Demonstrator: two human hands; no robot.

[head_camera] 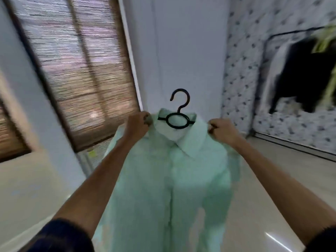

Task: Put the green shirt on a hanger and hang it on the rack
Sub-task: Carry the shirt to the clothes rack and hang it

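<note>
The green shirt hangs at the centre of the view on a black hanger, whose hook stands upright out of the collar. The left hand, at 9 o'clock of the collar, grips one shoulder of the shirt; the right hand, at 3 o'clock, grips the other shoulder. The rack stands well apart at 2 o'clock, with dark clothes hanging on it. A window blind lies at 10 o'clock. The view is blurred.
</note>
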